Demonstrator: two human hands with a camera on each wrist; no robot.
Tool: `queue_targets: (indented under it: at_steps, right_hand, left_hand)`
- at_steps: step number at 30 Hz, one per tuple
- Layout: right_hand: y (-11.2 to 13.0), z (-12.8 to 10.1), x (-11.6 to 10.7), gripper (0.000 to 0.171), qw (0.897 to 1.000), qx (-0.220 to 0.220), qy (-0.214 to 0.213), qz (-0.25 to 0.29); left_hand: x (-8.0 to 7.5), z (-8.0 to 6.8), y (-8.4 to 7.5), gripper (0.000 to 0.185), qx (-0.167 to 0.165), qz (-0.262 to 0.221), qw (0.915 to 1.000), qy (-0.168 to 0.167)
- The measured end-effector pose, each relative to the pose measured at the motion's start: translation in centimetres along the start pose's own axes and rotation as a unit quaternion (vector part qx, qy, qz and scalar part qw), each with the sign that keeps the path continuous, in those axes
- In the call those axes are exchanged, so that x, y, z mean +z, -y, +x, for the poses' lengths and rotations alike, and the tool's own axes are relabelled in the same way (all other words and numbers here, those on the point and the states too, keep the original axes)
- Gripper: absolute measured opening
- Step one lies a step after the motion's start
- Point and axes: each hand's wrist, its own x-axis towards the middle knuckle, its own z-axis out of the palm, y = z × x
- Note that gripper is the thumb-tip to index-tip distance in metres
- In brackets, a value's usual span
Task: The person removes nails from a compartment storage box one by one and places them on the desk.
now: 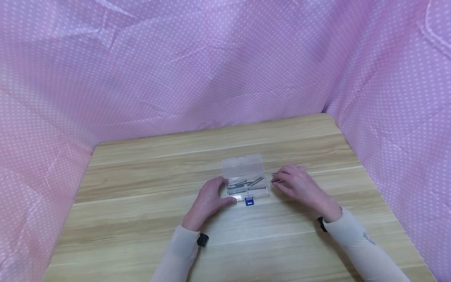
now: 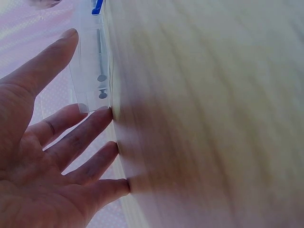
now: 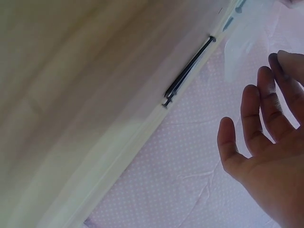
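Clear box (image 1: 246, 184) sits open mid-table (image 1: 141, 203), several nails (image 1: 246, 183) already inside. Left hand (image 1: 210, 199) steadies its left edge, fingers straight. Right hand (image 1: 297, 184) is relaxed, holding nothing, over loose nails (image 3: 187, 71) just right of box; those remain.

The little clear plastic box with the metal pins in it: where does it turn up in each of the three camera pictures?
Head view: the clear box lies open mid-table, between the two hands.
Left wrist view: its edge shows upper left, by the left hand's fingertips.
Right wrist view: a blurred corner, upper right.
Shared landmark: the wooden table.
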Motion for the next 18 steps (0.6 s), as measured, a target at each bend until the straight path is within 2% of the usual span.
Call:
queue_targets:
  at_steps: [8, 18]
  right_hand:
    - [0.9, 0.6, 0.6, 0.013, 0.999, -0.005, 0.039, -0.005]
    - [1.7, 1.4, 1.0, 0.011, 0.998, -0.01, 0.065, -0.008]
  left_hand:
    - [-0.1, 0.0, 0.1, 0.066, 0.001, -0.004, 1.0, -0.001]
    - [-0.1, 0.1, 0.1, 0.066, 0.002, -0.001, 1.0, 0.0]
